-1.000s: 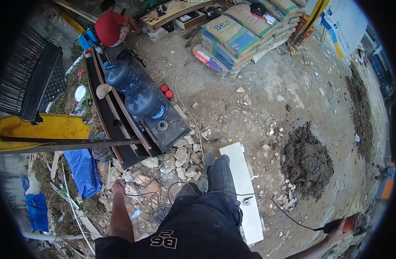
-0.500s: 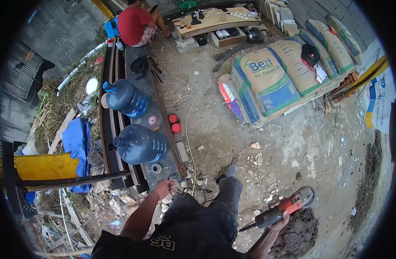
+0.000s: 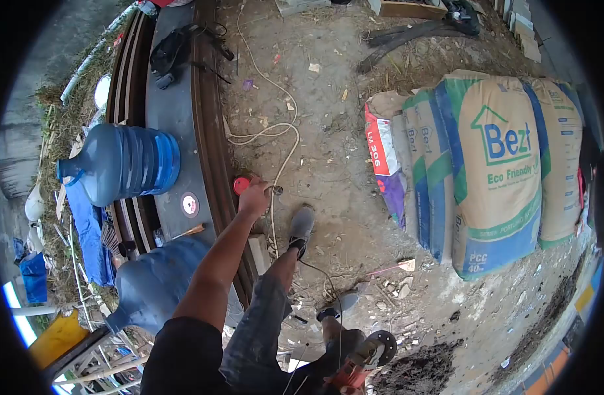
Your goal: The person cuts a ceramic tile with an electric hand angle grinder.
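My left hand (image 3: 256,196) reaches forward and is closed on a white cord (image 3: 268,135) that loops over the dirt and runs down past my foot. It is beside a red round lid (image 3: 240,185) at the edge of the dark steel beams (image 3: 206,112). Low at the frame's bottom, an orange-red angle grinder (image 3: 364,361) with a round guard hangs beside my leg. My right hand (image 3: 340,380) grips it and is mostly hidden by the leg. The grinder's thin black cable (image 3: 335,293) trails up past my shoe.
Two blue water jugs (image 3: 121,164) (image 3: 160,276) lie on the beams, with a cutting disc (image 3: 190,205) between them. Stacked cement bags (image 3: 499,164) stand at right. A dark soil pile (image 3: 420,372) lies at bottom right. Rubble and stones litter the ground near my feet.
I have stepped forward along the beams. My left hand went from the jug end up to the white cord and closed on it. The grinder dropped lower beside my leg.
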Available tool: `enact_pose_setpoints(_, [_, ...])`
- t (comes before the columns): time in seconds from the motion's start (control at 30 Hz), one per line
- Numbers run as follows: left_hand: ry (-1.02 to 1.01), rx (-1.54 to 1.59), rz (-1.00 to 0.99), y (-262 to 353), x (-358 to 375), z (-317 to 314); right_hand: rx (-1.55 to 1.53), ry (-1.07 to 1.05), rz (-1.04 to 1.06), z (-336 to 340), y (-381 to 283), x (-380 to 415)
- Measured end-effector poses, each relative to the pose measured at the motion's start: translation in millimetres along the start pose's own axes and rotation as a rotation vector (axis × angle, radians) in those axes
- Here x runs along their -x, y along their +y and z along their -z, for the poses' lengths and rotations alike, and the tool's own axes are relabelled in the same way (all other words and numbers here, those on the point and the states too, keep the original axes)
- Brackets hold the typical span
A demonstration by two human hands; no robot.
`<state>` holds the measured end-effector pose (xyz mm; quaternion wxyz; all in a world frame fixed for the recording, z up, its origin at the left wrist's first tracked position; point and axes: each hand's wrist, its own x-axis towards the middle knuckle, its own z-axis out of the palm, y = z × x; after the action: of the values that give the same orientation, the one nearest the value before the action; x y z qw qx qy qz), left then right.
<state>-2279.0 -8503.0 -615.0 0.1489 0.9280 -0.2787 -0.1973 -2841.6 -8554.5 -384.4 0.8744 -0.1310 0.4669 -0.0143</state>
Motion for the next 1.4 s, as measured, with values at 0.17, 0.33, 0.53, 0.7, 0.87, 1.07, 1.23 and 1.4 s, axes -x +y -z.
enact_pose_setpoints(0.17, [-0.16, -0.216, 0.18, -66, -185, -45, -0.074, 0.078, -0.121, -2, 16, -134])
enact_pose_setpoints(0.33, [-0.208, -0.348, 0.115, -192, -280, -100, -0.16, 0.146, -0.218, -12, 47, -190])
enact_pose_setpoints(0.53, [-0.468, -0.567, 0.202, -152, -238, -72, -0.195, 0.13, -0.238, -37, 35, -208])
enact_pose_setpoints(0.7, [-0.473, -0.323, 0.055, -88, -202, -84, -0.17, 0.107, -0.204, -51, 1, -199])
enact_pose_setpoints(0.87, [-0.47, 0.115, -0.004, 26, -168, -101, -0.158, 0.104, -0.178, -61, -19, -180])
enact_pose_setpoints(1.07, [-0.252, 0.143, -0.138, 25, -166, -149, -0.149, 0.16, -0.131, -56, -33, -160])
enact_pose_setpoints(1.23, [-0.599, -0.553, 0.093, -48, -162, -134, -0.204, 0.195, -0.125, -61, -17, -160])
enact_pose_setpoints(1.4, [-0.529, -0.855, -0.067, -119, -148, -144, -0.234, 0.238, -0.1, -65, -3, -167])
